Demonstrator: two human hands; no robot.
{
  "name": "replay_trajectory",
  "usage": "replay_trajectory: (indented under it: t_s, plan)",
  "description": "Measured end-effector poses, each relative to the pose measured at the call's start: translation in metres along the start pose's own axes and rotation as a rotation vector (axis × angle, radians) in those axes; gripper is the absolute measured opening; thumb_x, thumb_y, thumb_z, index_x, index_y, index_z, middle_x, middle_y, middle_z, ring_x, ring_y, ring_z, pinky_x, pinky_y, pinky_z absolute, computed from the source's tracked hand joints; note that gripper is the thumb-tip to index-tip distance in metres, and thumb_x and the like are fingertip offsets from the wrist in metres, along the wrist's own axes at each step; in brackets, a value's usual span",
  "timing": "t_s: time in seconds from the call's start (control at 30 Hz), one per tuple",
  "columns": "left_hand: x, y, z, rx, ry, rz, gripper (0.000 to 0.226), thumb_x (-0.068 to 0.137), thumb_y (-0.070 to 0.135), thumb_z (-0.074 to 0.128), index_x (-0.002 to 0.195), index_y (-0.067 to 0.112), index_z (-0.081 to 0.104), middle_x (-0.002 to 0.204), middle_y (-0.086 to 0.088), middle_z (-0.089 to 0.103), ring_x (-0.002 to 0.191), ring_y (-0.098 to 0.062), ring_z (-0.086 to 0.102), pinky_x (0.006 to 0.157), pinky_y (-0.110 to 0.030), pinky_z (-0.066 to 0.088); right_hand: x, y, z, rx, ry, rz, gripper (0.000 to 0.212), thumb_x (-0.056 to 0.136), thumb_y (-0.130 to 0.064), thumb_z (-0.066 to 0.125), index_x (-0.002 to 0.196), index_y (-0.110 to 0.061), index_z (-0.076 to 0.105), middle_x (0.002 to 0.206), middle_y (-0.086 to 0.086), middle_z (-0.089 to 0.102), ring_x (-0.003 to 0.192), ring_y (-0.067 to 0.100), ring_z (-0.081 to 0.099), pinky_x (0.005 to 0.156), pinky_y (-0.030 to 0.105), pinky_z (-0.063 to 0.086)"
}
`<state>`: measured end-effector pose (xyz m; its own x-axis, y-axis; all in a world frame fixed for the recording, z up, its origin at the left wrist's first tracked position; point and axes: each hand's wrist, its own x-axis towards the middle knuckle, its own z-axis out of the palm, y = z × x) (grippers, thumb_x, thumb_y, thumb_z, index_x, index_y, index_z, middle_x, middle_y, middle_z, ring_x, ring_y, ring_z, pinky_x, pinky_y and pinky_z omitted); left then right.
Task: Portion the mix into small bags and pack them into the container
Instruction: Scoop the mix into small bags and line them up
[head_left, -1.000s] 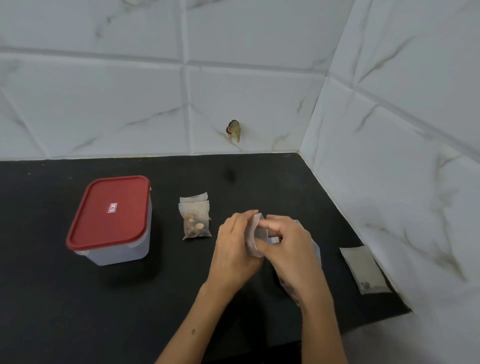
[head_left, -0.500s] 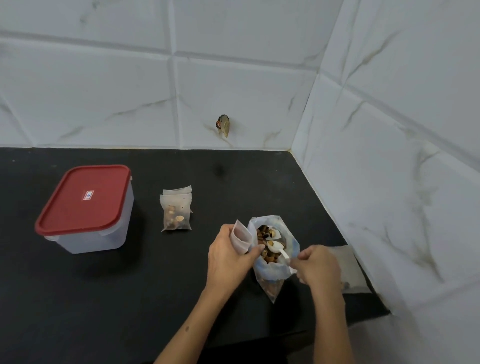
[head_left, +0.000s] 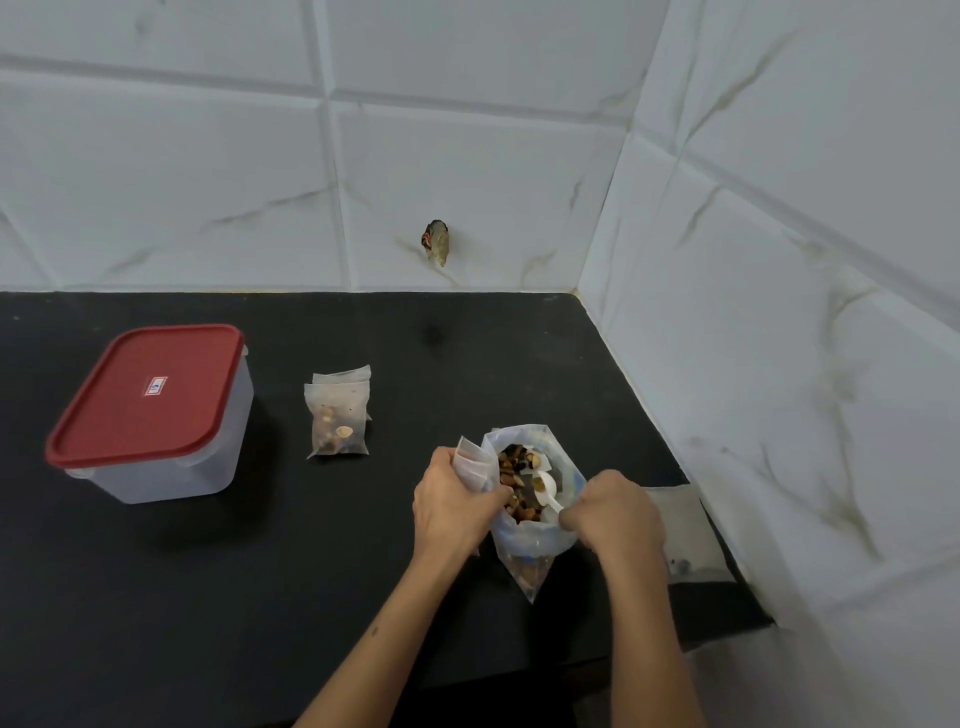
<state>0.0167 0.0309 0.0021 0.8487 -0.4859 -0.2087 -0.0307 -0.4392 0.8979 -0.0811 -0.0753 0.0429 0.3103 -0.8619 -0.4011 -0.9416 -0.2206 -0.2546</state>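
Left hand (head_left: 457, 506) grips an empty small bag (head_left: 474, 464) against the near-left rim of the big mix bag (head_left: 535, 538), fingers curled over that rim. Right hand (head_left: 618, 512) sits at the bag's right side, fingers curled around the handle of a white spoon (head_left: 546, 491) whose bowl lies in the mix (head_left: 514, 470) (nuts and dark bits, bag mouth wide open). So the mix bag stands upright directly between both hands, touching each, on the black counter (head_left: 260, 571).

Further out: two filled small bags (head_left: 336, 415) lie stacked left of the left hand, apart from it, one peeking out behind the other. The container (head_left: 156, 415), translucent with a red lid (head_left: 148, 392) closed on it, stands well left of those. A flat pile of spare bags (head_left: 680, 530) lies just right of the right hand, by the tiled wall (head_left: 779, 364). Small brownish object (head_left: 435, 242) sticks out of the back wall (cannot tell what it is).
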Motion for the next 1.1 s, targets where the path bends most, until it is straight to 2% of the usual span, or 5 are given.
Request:
replay_trajectory:
  t_s: [0.23, 0.47, 0.73, 0.93, 1.1]
  plan:
    - [-0.002, -0.001, 0.003, -0.033, -0.008, -0.075, 0.038, 0.073, 0.024, 0.076, 0.1, 0.02, 0.049, 0.094, 0.004, 0.058, 0.087, -0.012, 0.058, 0.061, -0.022, 0.044, 0.008, -0.006, -0.002, -0.01, 0.014, -0.175, 0.032, 0.087, -0.019, 0.064, 0.119, -0.015, 0.062, 0.109, 0.005, 0.063, 0.098, 0.016, 0.061, 0.085, 0.029, 0.053]
    - [-0.007, -0.007, 0.007, -0.179, -0.079, -0.192, 0.056, 0.059, 0.043, 0.075, 0.104, 0.015, 0.059, 0.095, -0.001, 0.067, 0.089, -0.017, 0.066, 0.078, -0.04, 0.057, 0.004, -0.01, 0.009, -0.038, 0.058, -0.305, 0.026, 0.092, -0.019, 0.057, 0.116, -0.016, 0.063, 0.109, 0.003, 0.062, 0.092, 0.013, 0.06, 0.074, 0.024, 0.05]
    - [-0.013, -0.008, 0.01, -0.467, -0.156, -0.274, 0.016, 0.083, 0.01, 0.069, 0.098, 0.009, 0.066, 0.09, -0.01, 0.072, 0.082, -0.02, 0.071, 0.066, -0.031, 0.057, 0.023, -0.005, 0.01, 0.292, -0.09, -0.094, 0.018, 0.089, -0.017, 0.057, 0.103, -0.007, 0.063, 0.09, 0.005, 0.064, 0.079, 0.015, 0.061, 0.057, 0.023, 0.043]
    - [-0.01, -0.01, 0.006, -0.458, -0.235, -0.246, 0.02, 0.082, 0.007, 0.069, 0.101, 0.009, 0.066, 0.093, -0.009, 0.072, 0.084, -0.018, 0.071, 0.068, -0.03, 0.057, 0.019, 0.007, 0.023, 0.756, -0.175, 0.13, 0.019, 0.088, -0.008, 0.057, 0.103, -0.01, 0.068, 0.076, 0.006, 0.068, 0.065, 0.011, 0.055, 0.061, 0.026, 0.04]
    - [-0.006, -0.014, 0.007, -0.388, -0.22, -0.204, 0.04, 0.067, 0.024, 0.075, 0.104, 0.011, 0.067, 0.092, -0.006, 0.073, 0.085, -0.017, 0.071, 0.077, -0.037, 0.059, 0.016, 0.003, 0.027, 0.704, -0.09, 0.052, 0.02, 0.089, -0.011, 0.057, 0.105, -0.012, 0.068, 0.087, 0.005, 0.068, 0.076, 0.011, 0.058, 0.058, 0.023, 0.04]
